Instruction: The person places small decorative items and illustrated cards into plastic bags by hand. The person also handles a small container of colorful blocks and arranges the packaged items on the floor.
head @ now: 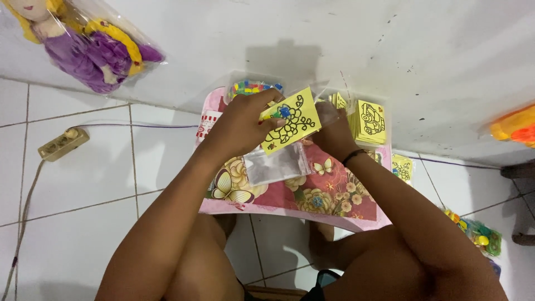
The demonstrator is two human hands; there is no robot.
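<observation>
White tiled floor, white wall behind; low tray [356, 218] with pink floral and butterfly print across the lap.

Card [291, 120]: yellow square, black outline drawing of rounded shapes, small blue and green patch near upper left corner. Tilted, held above tray's far half, in front of wall.

Left hand [241, 126]: closed on card's left edge, thumb on the face, fingers behind. Right hand [334, 134]: closed at card's right edge, mostly behind it; black band on wrist. Clear film at right hand, extent hard to tell.

Sachet [277, 165]: clear, silvery, flat on tray, just below card, between wrists.

Stack [369, 121] of similar yellow cards right of right hand, top one with a black vehicle outline. One more yellow card [402, 168] lower right, off tray edge. Clear box of coloured beads [251, 87] behind left hand, by wall.

Doll [83, 42] in clear bag, purple dress, yellow hair, upper left. Beige power strip [63, 143] on floor, left. Bag of coloured pieces [479, 234] on floor, right.
</observation>
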